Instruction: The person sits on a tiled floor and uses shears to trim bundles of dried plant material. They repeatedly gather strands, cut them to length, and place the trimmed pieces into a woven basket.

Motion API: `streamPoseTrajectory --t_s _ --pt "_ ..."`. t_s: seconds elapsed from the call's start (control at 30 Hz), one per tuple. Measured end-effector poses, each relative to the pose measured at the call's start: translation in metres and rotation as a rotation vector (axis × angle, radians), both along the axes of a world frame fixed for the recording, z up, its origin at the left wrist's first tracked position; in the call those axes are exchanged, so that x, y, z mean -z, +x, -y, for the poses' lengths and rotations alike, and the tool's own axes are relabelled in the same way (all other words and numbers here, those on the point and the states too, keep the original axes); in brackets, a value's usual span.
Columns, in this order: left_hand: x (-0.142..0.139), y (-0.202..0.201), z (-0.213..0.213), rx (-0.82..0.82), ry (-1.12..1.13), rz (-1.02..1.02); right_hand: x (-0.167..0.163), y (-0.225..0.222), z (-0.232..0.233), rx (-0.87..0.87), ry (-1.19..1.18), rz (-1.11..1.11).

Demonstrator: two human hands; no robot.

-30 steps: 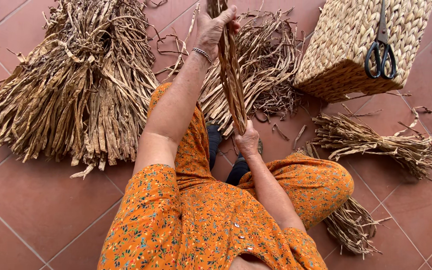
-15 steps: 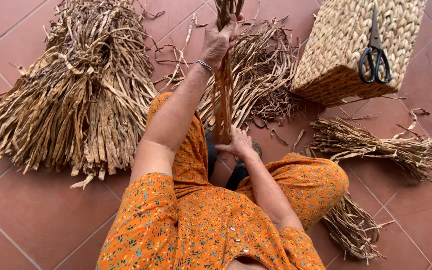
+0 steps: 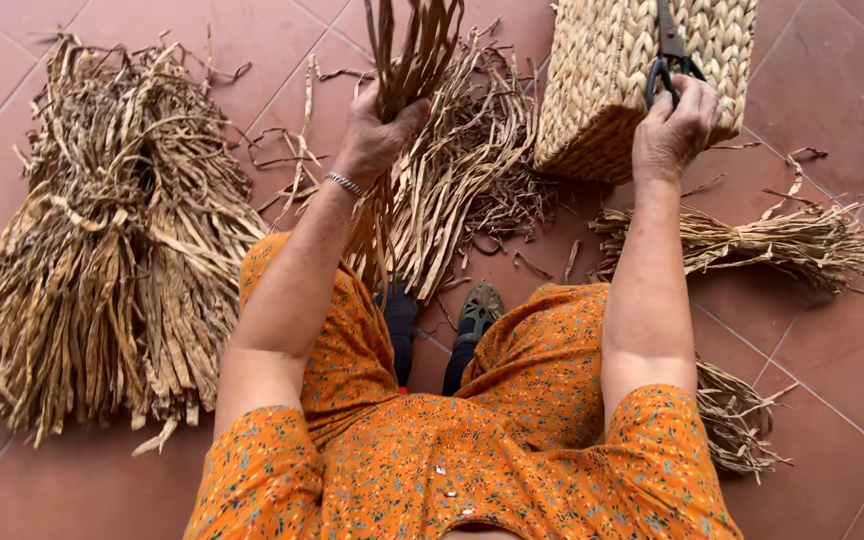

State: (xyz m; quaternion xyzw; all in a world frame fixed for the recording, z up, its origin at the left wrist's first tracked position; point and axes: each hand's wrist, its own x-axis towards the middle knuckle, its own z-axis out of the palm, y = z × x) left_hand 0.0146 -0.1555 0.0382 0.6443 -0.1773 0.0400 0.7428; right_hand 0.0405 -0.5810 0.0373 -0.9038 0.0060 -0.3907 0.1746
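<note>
Head view: the left hand [image 3: 377, 130] stayed clenched around a bunch of dried leaf strips [image 3: 407, 70], held upright. The right hand [image 3: 674, 128] had let go of them and reached to black scissors [image 3: 670, 50] on the woven basket [image 3: 602, 80], fingers curled at the handles; whether it gripped them could not be told.

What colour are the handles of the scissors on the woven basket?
Black, seen in the head view: the scissors lie on the woven basket, right hand at their handles.

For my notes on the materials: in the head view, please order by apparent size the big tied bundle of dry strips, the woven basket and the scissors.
1. big tied bundle of dry strips
2. woven basket, cut off by the frame edge, so only its visible part counts
3. scissors, clearly smallest
</note>
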Motion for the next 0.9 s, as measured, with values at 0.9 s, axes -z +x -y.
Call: streamPoseTrajectory --t_s 0.9 --pt "-0.038 -0.014 -0.003 0.04 -0.098 -0.399 -0.079 -0.091 -0.103 -0.697 1.193 -0.382"
